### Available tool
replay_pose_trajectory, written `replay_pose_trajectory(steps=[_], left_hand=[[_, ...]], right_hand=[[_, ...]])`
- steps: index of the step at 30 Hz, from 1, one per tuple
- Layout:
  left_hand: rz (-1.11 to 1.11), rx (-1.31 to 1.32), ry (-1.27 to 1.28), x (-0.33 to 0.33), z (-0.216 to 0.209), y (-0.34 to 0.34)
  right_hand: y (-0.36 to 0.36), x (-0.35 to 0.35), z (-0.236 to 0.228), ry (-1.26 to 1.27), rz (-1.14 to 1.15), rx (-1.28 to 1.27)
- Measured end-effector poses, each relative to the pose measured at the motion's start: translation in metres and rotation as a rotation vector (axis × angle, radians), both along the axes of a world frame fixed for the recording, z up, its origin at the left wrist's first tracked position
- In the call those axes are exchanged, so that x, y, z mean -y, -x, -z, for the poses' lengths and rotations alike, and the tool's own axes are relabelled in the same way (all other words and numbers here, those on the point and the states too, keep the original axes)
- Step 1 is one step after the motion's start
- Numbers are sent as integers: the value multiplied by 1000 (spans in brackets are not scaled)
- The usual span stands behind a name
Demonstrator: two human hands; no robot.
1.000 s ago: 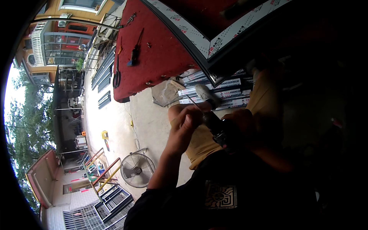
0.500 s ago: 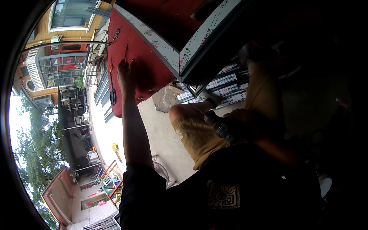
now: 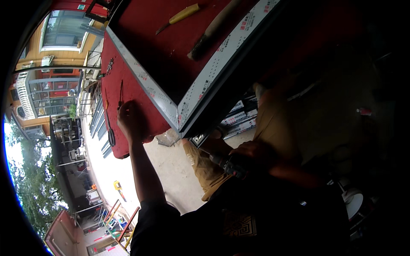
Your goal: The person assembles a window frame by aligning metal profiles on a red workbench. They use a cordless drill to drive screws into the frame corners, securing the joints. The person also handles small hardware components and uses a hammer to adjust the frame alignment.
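On the red-covered table (image 3: 151, 123), my left hand (image 3: 129, 121) is closed, fingertips pinched beside the lower end of a thin, dark pointed tool (image 3: 121, 91). What the fingertips hold is too small to make out. My right hand (image 3: 252, 151) grips a dark cordless drill (image 3: 230, 165) in front of my body, its bit pointing up and left toward the frame's corner. The dark metal frame (image 3: 194, 100), with white printed film on its faces, lies on the table, its mitred corner jutting over the near edge. Shadow covers much of my right hand.
Inside the frame lie a yellow-handled tool (image 3: 183, 14) and a long-handled brush (image 3: 205, 40). Small screws (image 3: 110, 65) and black-handled scissors (image 3: 111, 137) rest along the table's left side. Wrapped profiles (image 3: 241, 119) are stacked on the floor beyond my knees.
The view has shifted, so the table and frame appear lower and further left, showing more of the frame's inside. The drill now appears closer to the frame's corner. My left hand stays by the thin tool.
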State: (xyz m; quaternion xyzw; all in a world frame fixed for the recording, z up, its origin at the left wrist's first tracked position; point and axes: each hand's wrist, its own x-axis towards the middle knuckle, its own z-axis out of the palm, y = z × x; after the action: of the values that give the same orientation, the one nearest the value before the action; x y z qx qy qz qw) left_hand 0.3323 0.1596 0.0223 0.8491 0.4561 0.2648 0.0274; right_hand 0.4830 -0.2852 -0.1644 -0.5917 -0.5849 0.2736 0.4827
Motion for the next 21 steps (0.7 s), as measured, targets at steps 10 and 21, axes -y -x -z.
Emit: replay_pose_trajectory(steps=[10,21], left_hand=[[105,39,-78,-18,18,16],[202,543,277,-23,13,28]], right_hand=[[3,9,19,-68,38,32],[14,31,-29,-145,38,-106]])
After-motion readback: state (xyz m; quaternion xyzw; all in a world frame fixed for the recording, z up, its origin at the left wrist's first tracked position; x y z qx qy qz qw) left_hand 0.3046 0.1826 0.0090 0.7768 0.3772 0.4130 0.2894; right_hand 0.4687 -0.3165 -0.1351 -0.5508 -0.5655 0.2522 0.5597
